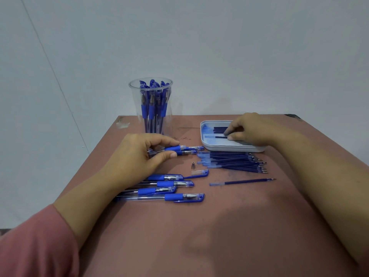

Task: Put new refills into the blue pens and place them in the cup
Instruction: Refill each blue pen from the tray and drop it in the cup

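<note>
Well underway, I judge: the cup at the table's far left already holds many pens, and four pens wait by the left edge. The left hand pinches two pens near the cup. The right hand pinches a refill in the far-right tray. The brown tabletop is scuffed and the wall pale.
</note>
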`<state>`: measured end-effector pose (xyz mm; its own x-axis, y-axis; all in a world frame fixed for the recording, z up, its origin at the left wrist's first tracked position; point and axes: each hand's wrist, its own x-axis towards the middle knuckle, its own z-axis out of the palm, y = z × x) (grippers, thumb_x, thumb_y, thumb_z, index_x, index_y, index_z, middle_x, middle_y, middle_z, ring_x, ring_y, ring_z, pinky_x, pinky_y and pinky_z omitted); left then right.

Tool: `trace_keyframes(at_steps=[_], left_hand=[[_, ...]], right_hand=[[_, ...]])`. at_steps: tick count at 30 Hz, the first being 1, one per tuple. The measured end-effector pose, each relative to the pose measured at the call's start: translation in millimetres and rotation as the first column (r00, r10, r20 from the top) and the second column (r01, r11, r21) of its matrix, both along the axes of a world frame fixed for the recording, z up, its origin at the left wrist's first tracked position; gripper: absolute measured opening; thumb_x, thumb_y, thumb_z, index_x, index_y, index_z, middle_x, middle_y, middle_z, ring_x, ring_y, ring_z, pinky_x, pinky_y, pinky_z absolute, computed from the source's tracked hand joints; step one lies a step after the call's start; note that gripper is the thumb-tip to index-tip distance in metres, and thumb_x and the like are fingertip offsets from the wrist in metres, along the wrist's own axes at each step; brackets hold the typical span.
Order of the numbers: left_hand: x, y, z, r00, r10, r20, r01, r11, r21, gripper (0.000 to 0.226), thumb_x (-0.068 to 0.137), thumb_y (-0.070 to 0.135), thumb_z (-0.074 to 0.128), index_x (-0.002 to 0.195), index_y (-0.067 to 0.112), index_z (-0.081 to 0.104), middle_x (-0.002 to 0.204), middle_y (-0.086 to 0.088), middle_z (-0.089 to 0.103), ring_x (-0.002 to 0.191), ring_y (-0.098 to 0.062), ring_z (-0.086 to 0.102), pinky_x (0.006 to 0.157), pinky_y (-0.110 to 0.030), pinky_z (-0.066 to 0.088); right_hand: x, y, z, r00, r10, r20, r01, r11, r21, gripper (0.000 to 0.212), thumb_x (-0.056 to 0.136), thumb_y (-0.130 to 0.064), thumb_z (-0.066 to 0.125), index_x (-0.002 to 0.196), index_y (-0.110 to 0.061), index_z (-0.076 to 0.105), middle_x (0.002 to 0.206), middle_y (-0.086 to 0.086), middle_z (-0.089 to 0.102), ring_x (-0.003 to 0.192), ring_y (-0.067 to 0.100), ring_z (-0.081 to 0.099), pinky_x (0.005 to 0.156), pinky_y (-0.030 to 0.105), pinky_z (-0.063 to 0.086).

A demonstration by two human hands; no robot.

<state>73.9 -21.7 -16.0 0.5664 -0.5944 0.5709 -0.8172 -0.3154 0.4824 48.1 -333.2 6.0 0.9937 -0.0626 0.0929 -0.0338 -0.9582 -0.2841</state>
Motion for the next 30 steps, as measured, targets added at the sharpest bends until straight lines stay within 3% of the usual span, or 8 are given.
trace_keyframes(at_steps=[7, 15, 21, 30], left_hand=[[-1.4, 1.2, -0.5, 1.0, 0.026, -0.001, -0.026, 0.999, 0.021, 0.03, 0.08, 0.032, 0.073, 0.095, 0.054, 0.061, 0.086, 0.046, 0.059, 0.083, 0.009, 0.061, 0.071, -0.003, 0.041], [-3.8, 0.1, 0.7, 0.998, 0.034, -0.048, -0.034, 0.999, -0.003, 0.027, 0.079, 0.03, 0.073, 0.096, 0.049, 0.063, 0.085, 0.045, 0.061, 0.083, 0.011, 0.061, 0.071, -0.002, 0.041], [-2.6, -0.4, -0.4, 0.995, 0.065, -0.077, -0.068, 0.997, -0.04, 0.024, 0.079, 0.026, 0.075, 0.1, 0.035, 0.071, 0.086, 0.038, 0.065, 0.077, 0.009, 0.062, 0.067, -0.003, 0.041], [-0.2, -0.2, -1.2, 0.987, 0.096, -0.132, -0.107, 0.991, -0.081, 0.022, 0.079, 0.026, 0.075, 0.099, 0.034, 0.073, 0.084, 0.02, 0.072, 0.075, 0.004, 0.063, 0.065, -0.004, 0.039]], right_hand=[[1.4, -0.3, -2.4, 1.0, -0.007, 0.015, 0.007, 1.0, 0.003, 0.002, 0.087, -0.027, 0.069, 0.085, -0.029, 0.069, 0.092, -0.007, 0.067, 0.082, 0.008, 0.059, 0.073, 0.025, 0.045], [-30.4, 21.2, 14.5, 0.977, 0.057, 0.206, -0.093, 0.981, 0.17, 0.011, 0.088, -0.024, 0.067, 0.093, -0.033, 0.067, 0.083, -0.014, 0.063, 0.078, 0.001, 0.058, 0.063, 0.005, 0.038], [-58.6, 43.9, 15.0, 0.958, 0.18, 0.225, -0.243, 0.924, 0.296, 0.017, 0.087, -0.029, 0.067, 0.095, -0.044, 0.069, 0.077, -0.02, 0.061, 0.078, 0.008, 0.058, 0.08, 0.028, 0.051], [-64.8, 54.3, 17.0, 0.937, 0.265, 0.227, -0.33, 0.885, 0.328, 0.015, 0.085, -0.032, 0.067, 0.093, -0.044, 0.069, 0.081, -0.01, 0.064, 0.078, 0.009, 0.061, 0.079, 0.022, 0.05]])
